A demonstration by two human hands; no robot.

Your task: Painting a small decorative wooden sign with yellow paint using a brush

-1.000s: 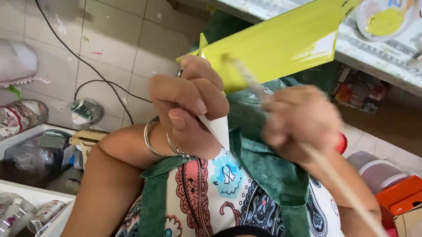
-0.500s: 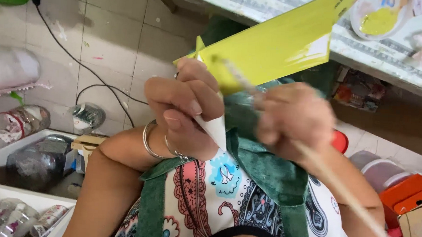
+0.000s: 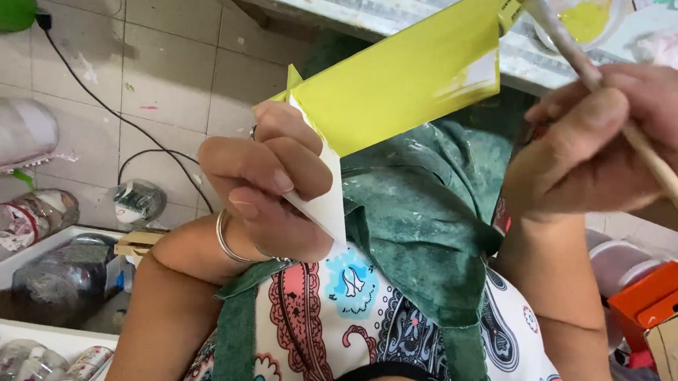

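Observation:
My left hand grips the white, unpainted corner of a folded card piece, whose broad face is painted yellow-green and tilts up to the right. My right hand holds a thin wooden-handled paintbrush; the brush end reaches up to the card's top right corner, near a palette dish with yellow paint. A green apron over a patterned shirt lies below both hands.
A paint-stained table edge runs along the top. Jars and plastic containers stand at lower left on a white shelf, a black cable crosses the tiled floor, and orange boxes sit at lower right.
My right hand has swung the brush from the card's left part up to its top right corner. The card is held closer to the camera.

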